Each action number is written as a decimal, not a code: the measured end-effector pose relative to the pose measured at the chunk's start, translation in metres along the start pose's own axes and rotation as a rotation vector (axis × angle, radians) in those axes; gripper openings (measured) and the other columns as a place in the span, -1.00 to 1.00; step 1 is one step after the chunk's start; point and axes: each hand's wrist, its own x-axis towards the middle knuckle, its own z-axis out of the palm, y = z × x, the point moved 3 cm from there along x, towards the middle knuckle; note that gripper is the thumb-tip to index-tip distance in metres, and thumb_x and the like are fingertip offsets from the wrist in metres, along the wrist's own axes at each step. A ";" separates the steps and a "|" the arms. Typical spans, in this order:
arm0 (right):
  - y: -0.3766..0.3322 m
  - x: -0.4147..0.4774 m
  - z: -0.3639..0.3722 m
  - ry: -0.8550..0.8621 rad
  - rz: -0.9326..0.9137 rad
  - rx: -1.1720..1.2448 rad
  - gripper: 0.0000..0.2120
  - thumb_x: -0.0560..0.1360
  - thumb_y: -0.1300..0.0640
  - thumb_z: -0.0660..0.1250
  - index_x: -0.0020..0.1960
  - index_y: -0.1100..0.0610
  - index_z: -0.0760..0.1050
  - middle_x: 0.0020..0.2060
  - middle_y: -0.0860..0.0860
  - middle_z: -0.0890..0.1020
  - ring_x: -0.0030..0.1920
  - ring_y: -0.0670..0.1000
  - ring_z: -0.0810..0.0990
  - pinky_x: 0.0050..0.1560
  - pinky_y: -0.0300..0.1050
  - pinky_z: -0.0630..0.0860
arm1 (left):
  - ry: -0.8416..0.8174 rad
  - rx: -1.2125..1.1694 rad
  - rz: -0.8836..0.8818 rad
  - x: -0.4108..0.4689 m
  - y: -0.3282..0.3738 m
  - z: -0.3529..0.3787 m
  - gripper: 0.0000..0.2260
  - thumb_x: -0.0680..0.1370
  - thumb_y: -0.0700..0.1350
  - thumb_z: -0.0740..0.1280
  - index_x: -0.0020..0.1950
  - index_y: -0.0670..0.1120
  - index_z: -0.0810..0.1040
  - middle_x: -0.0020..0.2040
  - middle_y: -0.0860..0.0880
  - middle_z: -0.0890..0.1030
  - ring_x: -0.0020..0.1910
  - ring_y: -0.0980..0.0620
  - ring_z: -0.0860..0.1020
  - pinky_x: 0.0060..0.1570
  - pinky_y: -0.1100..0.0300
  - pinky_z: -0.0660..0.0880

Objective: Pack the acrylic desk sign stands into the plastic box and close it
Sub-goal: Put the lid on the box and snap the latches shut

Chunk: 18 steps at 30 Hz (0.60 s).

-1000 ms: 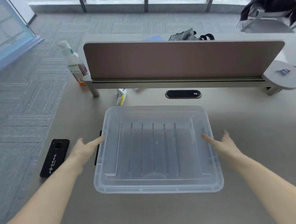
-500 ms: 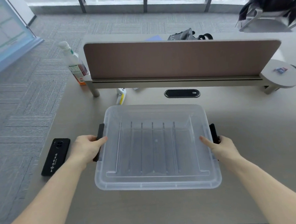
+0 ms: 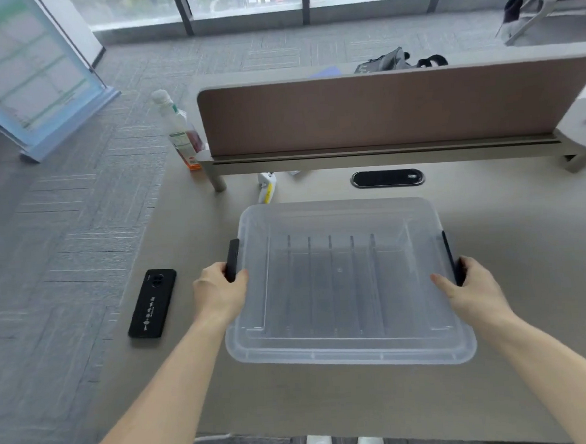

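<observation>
A clear plastic box (image 3: 351,352) lies on the desk in front of me with its translucent lid on. Through the lid I make out several upright acrylic sign stands (image 3: 333,281) as thin parallel lines. My left hand (image 3: 218,293) grips the black latch (image 3: 232,258) on the box's left side. On the right side, my right hand (image 3: 474,291) grips the other black latch (image 3: 451,258), thumb resting on the lid edge.
A black phone (image 3: 152,302) lies left of the box near the desk's left edge. A brown divider panel (image 3: 381,110) runs across the back, with a bottle (image 3: 181,132) at its left end, a white-yellow item (image 3: 267,187) and a cable port (image 3: 387,178) below.
Both hands went from open beside the box to closed on its black side latches, which have swung up against the lid. My view has shifted left.
</observation>
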 end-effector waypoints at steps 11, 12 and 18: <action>-0.011 -0.010 0.000 0.012 0.021 -0.030 -0.68 0.53 0.09 0.42 0.20 0.21 0.48 -0.04 0.06 0.59 -0.02 0.15 0.55 -0.03 -0.08 0.38 | 0.055 0.098 -0.020 0.001 -0.001 0.005 -0.77 0.57 -0.01 0.35 -0.19 -0.13 0.57 -0.24 -0.12 0.67 -0.15 -0.24 0.61 -0.23 0.10 0.42; -0.011 -0.010 0.001 0.021 0.018 -0.045 -0.67 0.53 0.09 0.42 0.21 0.21 0.47 -0.04 0.06 0.58 -0.02 0.14 0.54 -0.03 -0.08 0.38 | 0.069 0.114 -0.018 0.001 -0.001 0.006 -0.77 0.57 0.00 0.35 -0.21 -0.12 0.55 -0.24 -0.14 0.66 -0.14 -0.25 0.62 -0.21 0.07 0.47; -0.015 -0.015 0.006 0.055 0.005 -0.130 -0.58 0.58 0.07 0.35 0.36 0.21 0.39 0.13 0.20 0.63 0.15 0.29 0.58 0.04 0.02 0.44 | 0.129 0.173 -0.012 -0.005 0.005 0.013 -0.81 0.60 -0.05 0.31 -0.01 -0.16 0.60 -0.12 -0.17 0.69 -0.11 -0.26 0.62 -0.16 0.10 0.41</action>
